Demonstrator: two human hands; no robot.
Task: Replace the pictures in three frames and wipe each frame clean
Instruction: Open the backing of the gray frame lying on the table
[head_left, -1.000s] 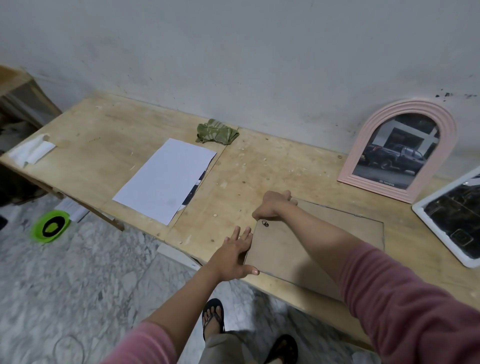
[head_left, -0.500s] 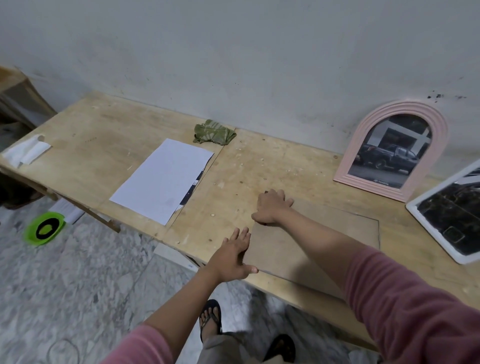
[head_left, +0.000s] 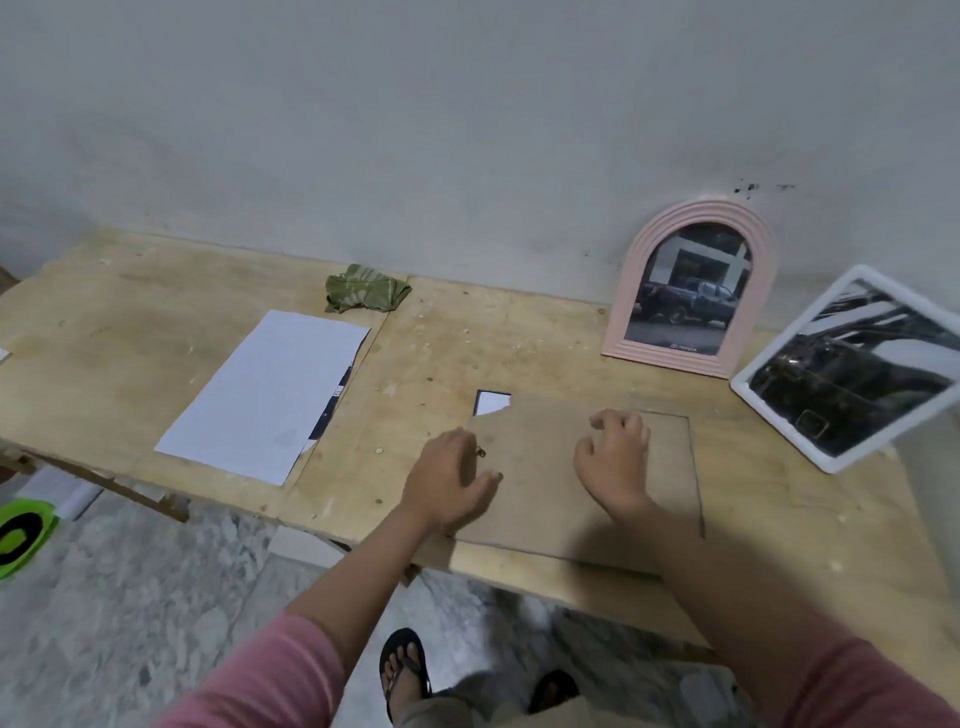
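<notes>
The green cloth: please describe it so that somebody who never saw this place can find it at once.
Look at the long wooden table standing against the grey wall. At its back edge, just behind the far corner of the white paper sheet, lies the green cloth. It is the only crumpled, soft thing there; its neighbours are all flat sheets or rigid frames.

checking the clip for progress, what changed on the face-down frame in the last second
The right hand left the backing board's far-left corner and now rests curled on its middle. The left hand moved from the left edge onto the board. That corner now shows a white patch, so the board looks shifted or lifted there. The paper sheets, green cloth, pink frame and white frame stayed put.
</notes>
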